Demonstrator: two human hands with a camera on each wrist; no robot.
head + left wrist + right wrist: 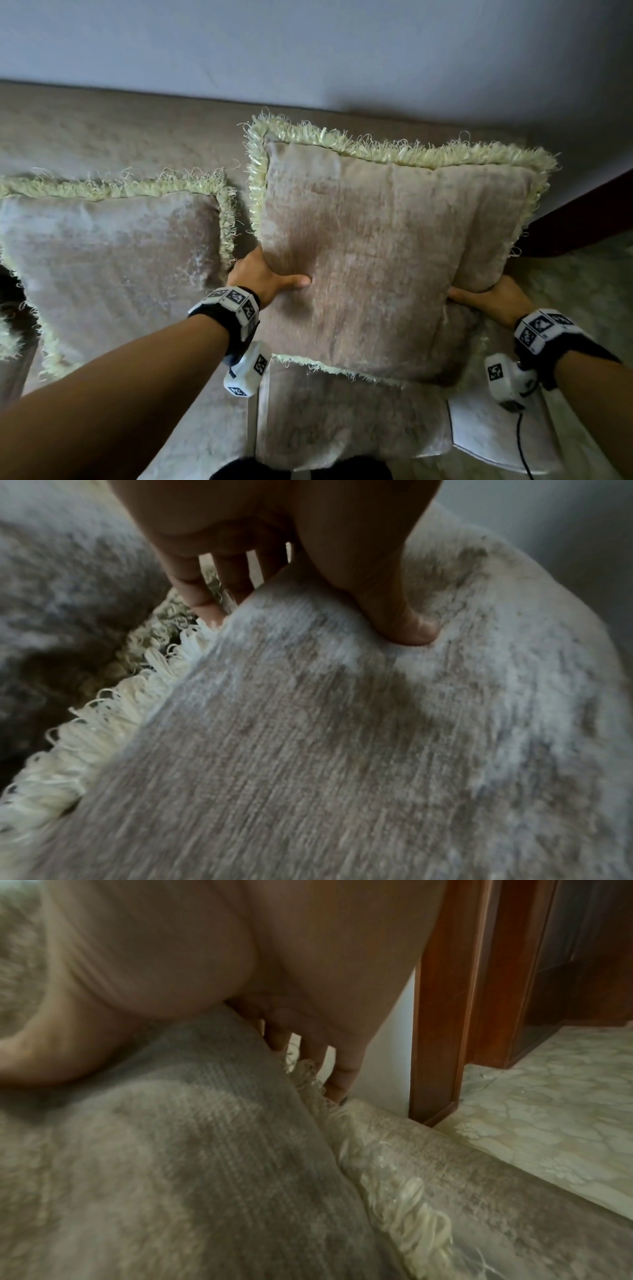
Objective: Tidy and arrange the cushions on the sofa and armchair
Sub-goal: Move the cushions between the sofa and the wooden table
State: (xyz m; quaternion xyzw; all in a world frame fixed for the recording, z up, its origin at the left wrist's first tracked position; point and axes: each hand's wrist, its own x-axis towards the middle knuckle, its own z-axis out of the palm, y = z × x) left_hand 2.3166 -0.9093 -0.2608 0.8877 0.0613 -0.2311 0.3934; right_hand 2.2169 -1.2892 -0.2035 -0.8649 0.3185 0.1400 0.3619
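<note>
A beige velvet cushion [383, 246] with a pale fringe stands upright against the sofa back, held at both lower sides. My left hand [263, 277] grips its left edge, thumb pressed into the front and fingers behind; the wrist view shows that thumb [407, 626] denting the fabric [308, 750]. My right hand [486, 298] grips the cushion's right lower edge, fingers [342, 1069] wrapped behind the fringe [308, 1074]. A second matching cushion [109, 260] leans on the sofa back to the left. A third cushion [342, 418] lies flat on the seat below the held one.
The beige sofa back [120, 133] runs along a grey wall [308, 51]. A dark wooden door frame [582, 212], also in the right wrist view [441, 1001], stands at the right. Pale patterned floor [548, 1096] lies beyond the sofa's right end.
</note>
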